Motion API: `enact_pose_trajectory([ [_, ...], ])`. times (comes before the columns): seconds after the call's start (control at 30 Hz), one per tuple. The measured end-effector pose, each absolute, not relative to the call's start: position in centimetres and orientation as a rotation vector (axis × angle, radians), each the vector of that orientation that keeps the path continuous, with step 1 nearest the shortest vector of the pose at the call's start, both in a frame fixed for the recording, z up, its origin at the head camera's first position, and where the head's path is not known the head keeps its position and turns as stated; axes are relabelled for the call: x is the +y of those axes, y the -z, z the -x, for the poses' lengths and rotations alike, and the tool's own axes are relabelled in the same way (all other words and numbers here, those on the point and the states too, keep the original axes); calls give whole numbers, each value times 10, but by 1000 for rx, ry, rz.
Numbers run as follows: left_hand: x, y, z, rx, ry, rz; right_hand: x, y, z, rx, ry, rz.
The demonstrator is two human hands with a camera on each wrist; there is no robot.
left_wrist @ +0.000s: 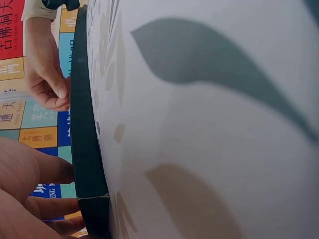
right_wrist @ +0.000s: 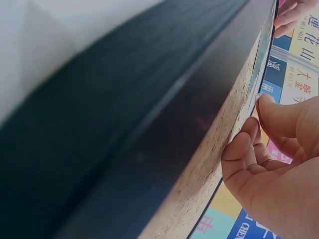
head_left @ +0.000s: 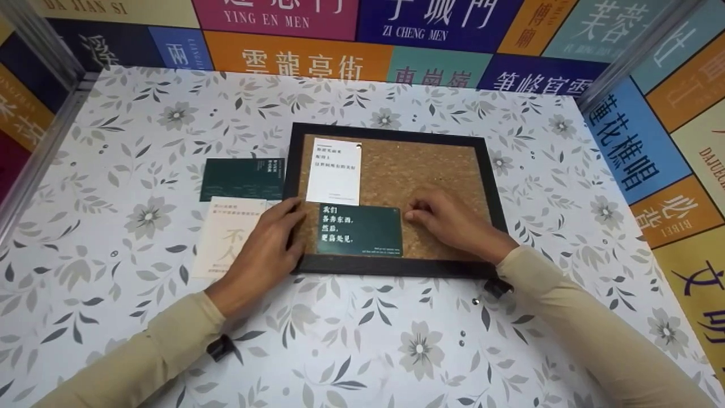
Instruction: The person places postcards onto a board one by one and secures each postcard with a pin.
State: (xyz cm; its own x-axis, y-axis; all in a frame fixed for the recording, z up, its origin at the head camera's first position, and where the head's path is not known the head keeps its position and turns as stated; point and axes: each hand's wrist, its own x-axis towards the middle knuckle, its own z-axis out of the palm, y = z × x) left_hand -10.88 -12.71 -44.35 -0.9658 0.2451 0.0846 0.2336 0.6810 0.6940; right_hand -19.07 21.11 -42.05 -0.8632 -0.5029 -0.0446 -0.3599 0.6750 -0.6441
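A cork board (head_left: 419,164) in a black frame (head_left: 391,130) lies on the table. On it are a white card (head_left: 334,173) with a small tack at its upper right corner and a dark green card (head_left: 362,231) with white writing below it. My left hand (head_left: 266,249) rests on the frame's left side, fingers over the edge near the green card. My right hand (head_left: 444,218) is just right of the green card. Its thumb and forefinger pinch a tiny shiny tack (right_wrist: 257,98), mostly hidden by the fingertips.
Left of the frame lie another dark green card (head_left: 241,180) and a cream card (head_left: 221,226), partly behind my left forearm. A small shiny object (head_left: 476,301) lies below the frame's lower right corner. Colourful printed panels (head_left: 306,62) stand around the flower-patterned table (head_left: 368,351).
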Motion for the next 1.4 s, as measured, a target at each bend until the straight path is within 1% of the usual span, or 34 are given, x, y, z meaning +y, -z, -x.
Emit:
enact_pose_trajectory([
  [0.23, -128, 445, 108, 2876, -1166, -417, 207, 422, 196, 2662, 984, 718],
  [0.67, -127, 444, 110, 2878, -1161, -428, 200, 419, 201, 2662, 922, 656],
  [1.4, -128, 444, 108, 2906, -1200, -452, 192, 422, 210, 2596, 985, 594],
])
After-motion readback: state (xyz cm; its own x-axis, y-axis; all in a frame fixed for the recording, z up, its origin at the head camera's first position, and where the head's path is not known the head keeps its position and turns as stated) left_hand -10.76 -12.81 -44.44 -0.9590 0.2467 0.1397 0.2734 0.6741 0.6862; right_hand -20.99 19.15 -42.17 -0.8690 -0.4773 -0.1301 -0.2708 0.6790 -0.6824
